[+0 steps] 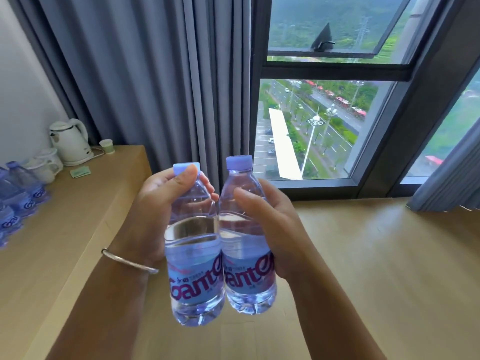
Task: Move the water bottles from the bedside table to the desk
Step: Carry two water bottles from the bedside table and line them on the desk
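Observation:
I hold two clear water bottles with blue labels and blue caps upright, side by side in mid-air. My left hand [161,201] grips the left bottle [194,276] near its neck, thumb against the cap. My right hand [270,224] wraps around the right bottle [248,271] at its upper body. The two bottles touch each other. Both hang above the wooden floor, to the right of the light wooden desk [65,242]. Several more bottles of the same kind [18,201] stand on the desk at the far left.
On the desk's back end stand a white electric kettle [71,141], white mugs [46,165], a paper cup [107,146] and a small green packet [80,172]. Grey curtains [145,74] hang behind. A large window [324,100] fills the right, with wooden floor [376,255] below.

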